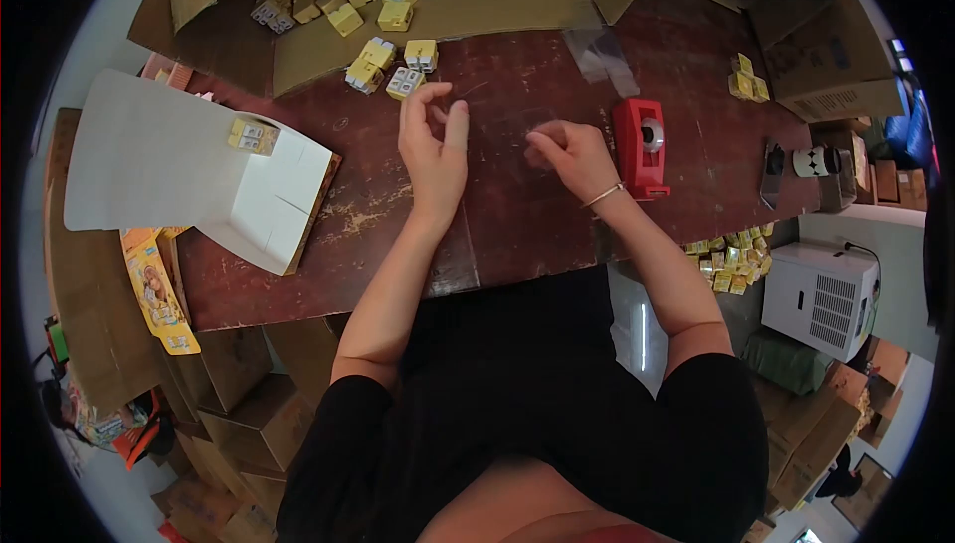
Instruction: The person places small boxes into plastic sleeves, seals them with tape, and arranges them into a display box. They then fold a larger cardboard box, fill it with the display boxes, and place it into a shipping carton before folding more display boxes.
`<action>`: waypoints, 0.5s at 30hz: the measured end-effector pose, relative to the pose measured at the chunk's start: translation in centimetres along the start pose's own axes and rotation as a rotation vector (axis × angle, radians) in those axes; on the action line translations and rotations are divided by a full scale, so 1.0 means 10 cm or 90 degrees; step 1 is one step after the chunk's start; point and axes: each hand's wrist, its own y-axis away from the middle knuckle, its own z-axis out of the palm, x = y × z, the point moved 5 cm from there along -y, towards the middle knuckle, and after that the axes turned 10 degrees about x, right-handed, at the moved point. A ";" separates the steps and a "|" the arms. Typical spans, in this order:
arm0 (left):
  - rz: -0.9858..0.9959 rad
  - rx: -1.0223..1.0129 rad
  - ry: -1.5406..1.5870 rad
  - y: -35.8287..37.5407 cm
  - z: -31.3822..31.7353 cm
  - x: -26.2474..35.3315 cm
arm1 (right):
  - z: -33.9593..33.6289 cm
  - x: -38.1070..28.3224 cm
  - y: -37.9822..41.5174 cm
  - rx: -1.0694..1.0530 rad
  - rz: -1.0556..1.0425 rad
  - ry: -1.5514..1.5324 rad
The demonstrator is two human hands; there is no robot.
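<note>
My left hand is raised over the dark red table, its fingers curved and the thumb apart, with nothing visible in it. Just beyond its fingertips lie several small yellow-and-white boxes. My right hand is closed in a pinch, thumb against the bent index finger. A faint clear shimmer shows by its fingertips, too indistinct to name. Right beside that hand stands a red tape dispenser with a roll of clear tape in it.
A large cardboard carton full of small yellow boxes lies open at the back. On the left, a white-lined box stands open with a yellow pack inside. More yellow boxes sit far right. Clear film lies behind the dispenser.
</note>
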 end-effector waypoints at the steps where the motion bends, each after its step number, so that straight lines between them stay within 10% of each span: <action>1: 0.072 0.061 -0.027 0.06 -0.04 -0.02 | 0.03 0.11 0.02 -0.020 0.172 -0.319; 9: -0.044 -0.008 0.061 0.48 0.09 -0.08 | 0.22 -0.28 0.34 -0.022 0.054 -0.387; 13: 0.128 -0.072 0.029 0.59 0.18 0.02 | 0.30 -0.14 0.40 0.090 -0.009 -0.355; 15: -0.013 -0.077 0.160 0.66 0.20 -0.06 | 0.31 -0.08 0.43 0.112 0.030 -0.384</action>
